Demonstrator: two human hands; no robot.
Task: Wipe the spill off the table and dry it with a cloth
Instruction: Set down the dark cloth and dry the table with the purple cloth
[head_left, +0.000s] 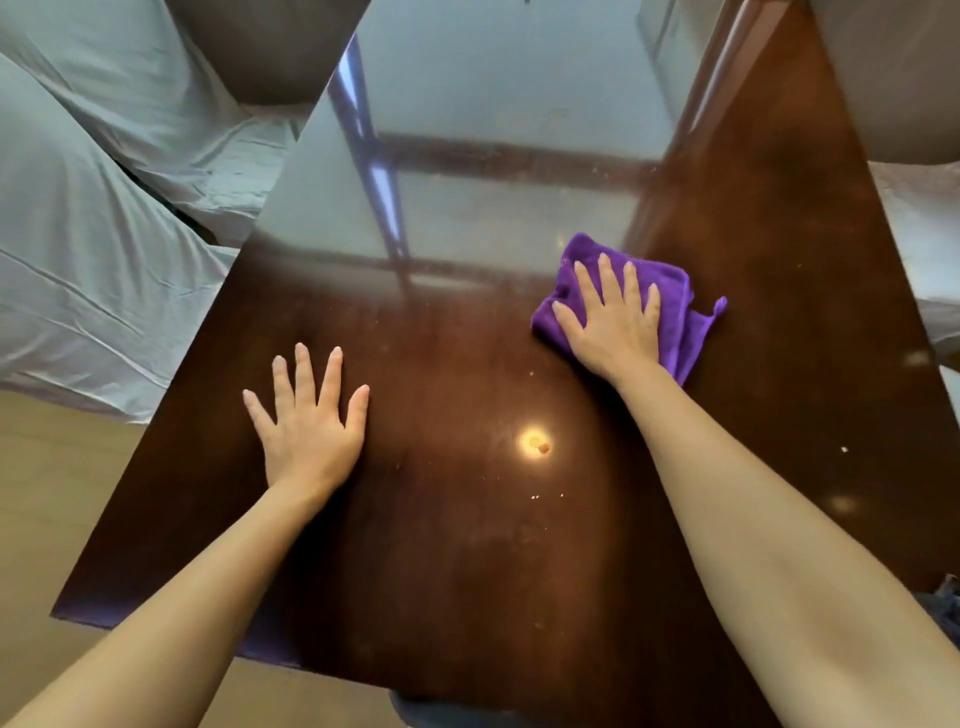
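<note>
the desk (467, 571) fills most of the view, a dark brown glossy top that narrows toward 12 o'clock. its far half mirrors pale window light and dark crossbars, and a small round glare of a lamp sits near the middle at about 6 o'clock from the cloth's level. fine pale specks and faint smears dot the near half of the surface; whether any of it is wet cannot be told. at 9 to 11 o'clock, off the desk's left edge, lies pale blue-grey sheeting (93, 249) in soft folds.

the cloth (680, 317) is a vivid purple, plush microfibre piece, folded into a rough square with a loose corner and a small loop sticking out at its 3 o'clock side. it lies flat on the desk at about 2 o'clock from the centre, right of the lamp glare and beyond it.

the right hand (615, 322) lies palm down on the cloth, its grip spread wide and flat, fingers pointing to 12 o'clock, pressing rather than clutching. the left hand (309, 421) rests bare on the desk at about 9 o'clock from the glare, its grip also splayed wide and holding nothing.
</note>
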